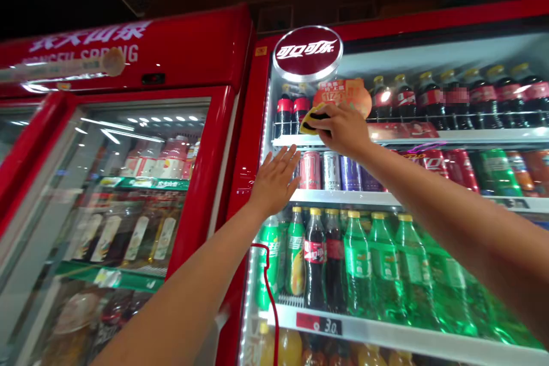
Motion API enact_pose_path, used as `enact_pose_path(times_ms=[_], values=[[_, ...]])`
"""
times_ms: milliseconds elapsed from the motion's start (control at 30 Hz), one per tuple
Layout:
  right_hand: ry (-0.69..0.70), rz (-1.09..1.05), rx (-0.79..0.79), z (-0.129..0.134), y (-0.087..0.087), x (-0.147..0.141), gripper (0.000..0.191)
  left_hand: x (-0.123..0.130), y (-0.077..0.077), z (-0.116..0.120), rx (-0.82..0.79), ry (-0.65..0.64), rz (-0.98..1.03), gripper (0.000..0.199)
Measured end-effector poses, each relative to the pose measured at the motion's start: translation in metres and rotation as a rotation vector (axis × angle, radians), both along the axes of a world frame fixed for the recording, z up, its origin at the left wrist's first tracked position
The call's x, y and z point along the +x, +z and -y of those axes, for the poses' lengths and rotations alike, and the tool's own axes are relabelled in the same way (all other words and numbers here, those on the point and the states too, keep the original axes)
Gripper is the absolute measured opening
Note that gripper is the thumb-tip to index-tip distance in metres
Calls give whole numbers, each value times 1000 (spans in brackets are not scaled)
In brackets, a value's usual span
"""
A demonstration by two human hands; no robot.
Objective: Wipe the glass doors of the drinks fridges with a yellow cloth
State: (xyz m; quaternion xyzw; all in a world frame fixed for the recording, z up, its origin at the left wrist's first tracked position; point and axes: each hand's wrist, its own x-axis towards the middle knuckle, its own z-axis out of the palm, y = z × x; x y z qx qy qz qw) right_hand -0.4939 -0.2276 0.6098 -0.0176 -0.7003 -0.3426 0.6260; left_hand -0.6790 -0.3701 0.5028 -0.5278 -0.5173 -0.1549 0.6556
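Observation:
My right hand (pixel 346 128) is raised and closed around a small yellow-and-black cloth (pixel 313 120), held up at the glass door of the red drinks fridge. Just behind the cloth is an orange sticker (pixel 343 94) with printed characters, partly covered by my fingers. Lower and to the left, my left hand (pixel 275 180) lies with its fingers stretched out at the left edge of the same door. Nothing is in it. Whether its palm presses on the glass I cannot tell. Above both hands sits a round dark-red sign (pixel 307 52) with white lettering.
Behind the glass, shelves hold cola bottles (pixel 405 97), cans (pixel 309 170) and green bottles (pixel 384 266). A price strip (pixel 319 323) runs along a lower shelf. A second red fridge (pixel 193 57) stands on the left. A red line (pixel 271 291) shows at the door's left side.

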Motion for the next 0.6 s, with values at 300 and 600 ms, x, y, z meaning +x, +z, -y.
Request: enact_pose_path(times_ms=[300, 600], values=[[38, -155, -135, 36, 14, -51, 41, 3, -1, 1, -9, 25, 33, 58], [42, -91, -91, 18, -15, -24, 40, 7, 0, 4, -21, 64, 29, 58]])
